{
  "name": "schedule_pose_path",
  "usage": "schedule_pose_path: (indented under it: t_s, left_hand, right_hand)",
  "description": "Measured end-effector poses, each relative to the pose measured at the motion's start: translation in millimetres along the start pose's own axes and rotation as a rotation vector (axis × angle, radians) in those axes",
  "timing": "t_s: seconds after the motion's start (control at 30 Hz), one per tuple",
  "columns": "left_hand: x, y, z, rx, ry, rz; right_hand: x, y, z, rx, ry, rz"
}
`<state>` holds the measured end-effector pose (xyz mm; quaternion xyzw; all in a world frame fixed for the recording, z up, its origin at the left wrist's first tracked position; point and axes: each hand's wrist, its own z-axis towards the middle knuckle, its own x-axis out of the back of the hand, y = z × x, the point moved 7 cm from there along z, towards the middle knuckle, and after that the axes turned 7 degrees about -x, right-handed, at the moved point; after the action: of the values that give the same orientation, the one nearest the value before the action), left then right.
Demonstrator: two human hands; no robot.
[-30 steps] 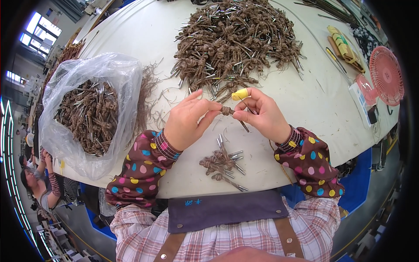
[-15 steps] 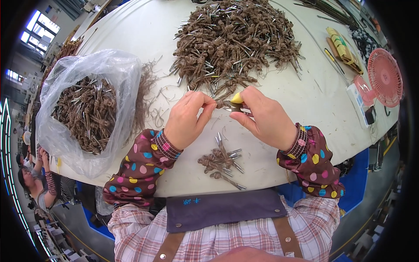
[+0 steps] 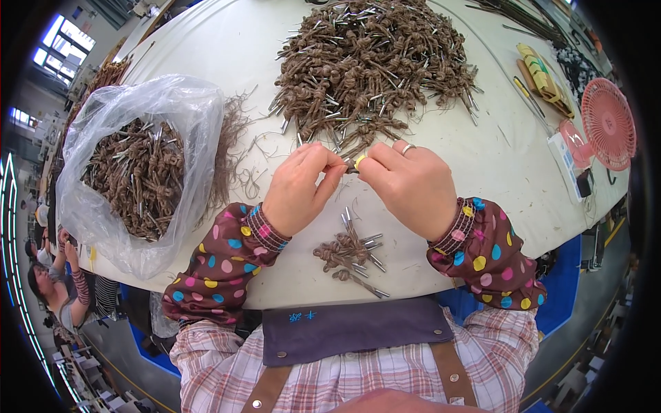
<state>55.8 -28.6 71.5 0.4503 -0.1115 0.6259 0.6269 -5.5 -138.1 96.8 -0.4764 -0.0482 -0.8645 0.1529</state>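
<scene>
My left hand (image 3: 303, 182) pinches a brown knotted cord (image 3: 349, 166) between thumb and fingertips, and most of that cord is covered by the fingers. Closed around small yellow-handled thread snips (image 3: 359, 161), my right hand (image 3: 413, 180) meets the left fingertips; the blades are hidden. Just beyond both hands rises a big pile of brown knotted cords with metal tips (image 3: 375, 65). Nearer to me, between my forearms, lies a small heap of the same cords (image 3: 339, 252), with one piece (image 3: 359, 281) lying apart at its front.
At left stands an open clear plastic bag (image 3: 200, 117) holding many cords (image 3: 138, 179). Loose thread scraps (image 3: 231, 151) lie beside it. On the right are a pink fan (image 3: 607, 124), a yellow-wrapped bundle (image 3: 544, 79) and a thin yellow-handled tool (image 3: 529, 96). People sit farther left.
My right hand has turned palm-down and moved left against the left fingertips, and the snips are now mostly covered. My left hand stays nearly in place.
</scene>
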Motion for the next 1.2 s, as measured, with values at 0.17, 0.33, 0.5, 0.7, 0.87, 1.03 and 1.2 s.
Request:
schedule_pose_path:
  t_s: [0.17, 0.33, 0.5, 0.7, 0.87, 1.03, 1.2]
  left_hand:
    - [-6.9, -30.5, -13.8, 0.461, 0.002, -0.439]
    - [-27.0, -48.3, -25.9, 0.737, 0.055, -1.042]
    - [-35.4, -51.6, -31.1, 0.826, 0.076, -1.307]
    - [21.3, 11.5, 7.6, -0.095, 0.087, 0.369]
    - [7.8, 14.9, -0.3, -0.229, 0.056, 0.543]
    - [12.9, 13.7, -0.2, -0.294, 0.087, 0.542]
    - [13.1, 11.7, 2.2, -0.298, 0.085, 0.435]
  right_hand:
    - [-8.4, 23.9, -2.1, -0.159, -0.007, 0.282]
    - [-24.5, 48.1, -6.9, -0.45, -0.128, 0.818]
    - [-60.6, 51.3, -19.0, -0.6, -0.378, 1.0]
    - [-62.5, 55.3, -20.9, -0.71, -0.323, 1.151]
    - [-63.8, 51.0, -21.7, -0.738, -0.37, 1.203]
    - [-65.0, 50.8, -24.1, -0.725, -0.394, 1.249]
    - [-63.5, 45.1, -23.8, -0.854, -0.621, 1.406]
